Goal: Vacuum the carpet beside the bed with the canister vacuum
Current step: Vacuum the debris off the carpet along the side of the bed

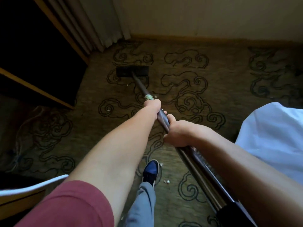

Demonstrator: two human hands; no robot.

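Left hand [152, 105] and right hand [177, 133] both wrapped around the vacuum wand [141, 86], canister out of frame

A bedroom, likely in a hotel: patterned carpet [188, 89] runs wall to wall up to a wooden baseboard [213, 39], with white bedding [270, 136] at the right, long curtains [98, 25] in the corner and dark wood-trimmed furniture [37, 63] at the left.
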